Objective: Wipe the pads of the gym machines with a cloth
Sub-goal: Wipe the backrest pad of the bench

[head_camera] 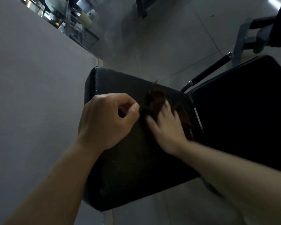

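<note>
A black seat pad (133,161) fills the middle of the view, with a second black pad (243,111) angled up on its right. A dark reddish-brown cloth (156,96) lies bunched on the far part of the seat pad. My right hand (167,125) is motion-blurred; its fingers are spread flat on the cloth and press it onto the pad. My left hand (107,119) hovers over the pad's left side with its fingers curled. Its thumb and forefinger pinch together at the cloth's left edge.
A grey wall (31,95) runs close along the left. A black handle bar with metal ends (211,70) and a grey machine frame (250,39) stand behind the pads on the tiled floor (161,43). More equipment sits at the top left.
</note>
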`<state>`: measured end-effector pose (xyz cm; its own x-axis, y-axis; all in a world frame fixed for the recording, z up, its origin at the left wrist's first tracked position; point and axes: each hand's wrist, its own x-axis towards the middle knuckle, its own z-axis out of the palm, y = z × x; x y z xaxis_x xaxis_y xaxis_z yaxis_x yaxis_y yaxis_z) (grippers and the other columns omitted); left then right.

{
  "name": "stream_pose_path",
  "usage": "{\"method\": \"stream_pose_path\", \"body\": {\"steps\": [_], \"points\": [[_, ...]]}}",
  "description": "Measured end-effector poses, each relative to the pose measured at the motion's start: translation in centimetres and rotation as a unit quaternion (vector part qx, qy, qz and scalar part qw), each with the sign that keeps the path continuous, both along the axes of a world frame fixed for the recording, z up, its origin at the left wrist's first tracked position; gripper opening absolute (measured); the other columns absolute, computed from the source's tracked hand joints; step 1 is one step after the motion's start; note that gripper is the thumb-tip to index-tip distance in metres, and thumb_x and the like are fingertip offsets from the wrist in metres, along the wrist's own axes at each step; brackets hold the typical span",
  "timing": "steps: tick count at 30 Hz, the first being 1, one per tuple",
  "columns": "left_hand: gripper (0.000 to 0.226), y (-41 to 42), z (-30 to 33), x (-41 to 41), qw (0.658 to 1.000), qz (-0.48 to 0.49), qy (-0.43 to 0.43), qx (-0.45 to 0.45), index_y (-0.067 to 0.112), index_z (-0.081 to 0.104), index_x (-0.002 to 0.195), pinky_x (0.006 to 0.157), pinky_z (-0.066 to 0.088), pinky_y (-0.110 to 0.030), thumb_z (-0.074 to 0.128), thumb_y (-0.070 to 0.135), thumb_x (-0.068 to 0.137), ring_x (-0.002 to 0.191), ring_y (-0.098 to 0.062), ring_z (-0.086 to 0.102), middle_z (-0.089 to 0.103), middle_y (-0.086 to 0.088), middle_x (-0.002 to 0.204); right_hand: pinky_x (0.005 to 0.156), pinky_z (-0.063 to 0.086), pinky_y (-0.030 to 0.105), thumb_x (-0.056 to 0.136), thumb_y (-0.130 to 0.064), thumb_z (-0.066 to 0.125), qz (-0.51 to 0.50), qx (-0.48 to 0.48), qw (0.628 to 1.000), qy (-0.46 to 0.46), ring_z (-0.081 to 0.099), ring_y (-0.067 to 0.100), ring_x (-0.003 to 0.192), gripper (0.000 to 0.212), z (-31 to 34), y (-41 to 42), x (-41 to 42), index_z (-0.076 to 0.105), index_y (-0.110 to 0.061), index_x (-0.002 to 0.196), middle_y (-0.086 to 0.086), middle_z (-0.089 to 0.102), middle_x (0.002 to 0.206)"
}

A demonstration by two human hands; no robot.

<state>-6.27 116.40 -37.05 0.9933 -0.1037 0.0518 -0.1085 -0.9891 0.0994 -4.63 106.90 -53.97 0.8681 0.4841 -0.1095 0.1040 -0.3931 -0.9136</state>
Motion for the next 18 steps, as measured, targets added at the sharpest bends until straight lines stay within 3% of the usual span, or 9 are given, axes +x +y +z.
{"method": "stream_pose_path", "body": {"steps": [3, 6, 11, 15, 18], "points": [[0.035, -0.1, 0.0, 0.1, 1.000, 0.006, 0.001, 0.010, 0.025, 0.072, 0.083, 0.066, 0.055, -0.031, 0.045, 0.046, 0.085, 0.069, -0.003, 0.064, 0.069, 0.012, 0.075, 0.118, 0.003, 0.045, 0.101, -0.048, 0.024, -0.055, 0.014, 0.998, 0.040, 0.002, 0.015, 0.147, 0.057, -1.0, 1.6, 6.4, 0.018, -0.022, 0.152, -0.001, 0.010, 0.160], [0.035, -0.2, 0.0, 0.1, 1.000, 0.012, 0.004, 0.004, 0.025, 0.072, 0.083, 0.068, 0.055, -0.037, 0.045, 0.046, 0.086, 0.071, -0.005, 0.064, 0.069, 0.010, 0.076, 0.117, 0.003, 0.047, 0.101, -0.047, 0.023, -0.057, 0.034, 0.997, 0.047, 0.005, 0.016, 0.147, 0.055, -1.4, 2.0, 7.6, 0.017, -0.025, 0.151, -0.001, 0.013, 0.160], [0.033, -0.5, 0.1, 0.0, 1.000, 0.024, 0.006, 0.013, 0.023, 0.072, 0.087, 0.070, 0.055, -0.038, 0.047, 0.045, 0.086, 0.071, -0.007, 0.064, 0.069, 0.009, 0.077, 0.118, 0.001, 0.048, 0.100, -0.050, 0.024, 0.013, 0.011, 1.000, -0.001, -0.007, 0.018, 0.146, 0.057, -1.2, -1.4, -1.1, 0.007, -0.029, 0.150, -0.010, -0.002, 0.158], [0.025, -0.9, 0.1, -0.1, 0.996, 0.020, 0.036, 0.083, 0.028, 0.071, 0.090, 0.069, 0.052, -0.032, 0.050, 0.041, 0.085, 0.069, -0.004, 0.061, 0.066, 0.013, 0.077, 0.113, 0.010, 0.053, 0.097, -0.054, 0.015, 0.029, 0.024, 0.995, -0.092, -0.004, 0.026, 0.146, 0.060, -3.0, -4.5, -10.9, -0.006, -0.036, 0.150, -0.014, -0.004, 0.154], [0.029, -1.4, 0.6, -0.5, 0.997, 0.026, 0.053, 0.045, 0.026, 0.071, 0.093, 0.071, 0.053, -0.025, 0.048, 0.043, 0.086, 0.076, 0.002, 0.062, 0.066, 0.014, 0.081, 0.113, 0.008, 0.050, 0.093, -0.048, 0.025, 0.044, 0.025, 0.996, -0.080, -0.010, 0.023, 0.145, 0.069, -3.6, -4.4, -10.5, -0.003, -0.025, 0.152, -0.010, -0.003, 0.155]]}}
